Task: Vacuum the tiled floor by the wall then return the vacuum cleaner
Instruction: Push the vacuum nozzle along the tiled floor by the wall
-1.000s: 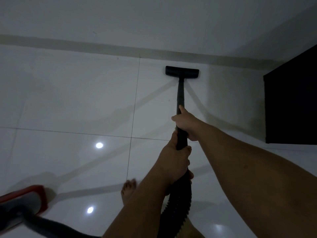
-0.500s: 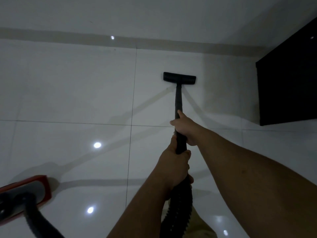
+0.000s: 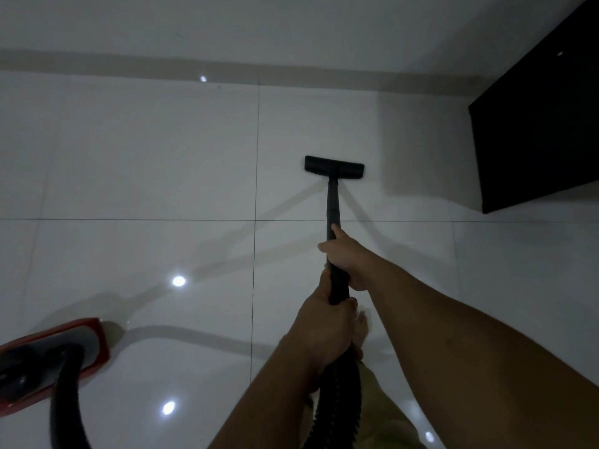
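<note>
A black vacuum wand [image 3: 332, 202] runs from my hands down to a flat black floor nozzle [image 3: 334, 165] resting on the glossy white tiled floor [image 3: 155, 163], well short of the wall's grey skirting [image 3: 129, 61]. My right hand [image 3: 348, 257] grips the wand higher up. My left hand [image 3: 327, 328] is closed on the wand's lower end, where the ribbed black hose [image 3: 340, 400] begins. The red and grey vacuum body [image 3: 48, 358] sits on the floor at the lower left with the hose plugged into it.
A dark black cabinet or panel [image 3: 534, 140] stands on the floor at the right, close to the nozzle's path. My bare foot [image 3: 361, 328] shows just behind my left hand. Ceiling lights reflect as bright spots on the tiles.
The nozzle has been drawn back from the skirting toward me across the tile. The vacuum body has come further into view at lower left.
</note>
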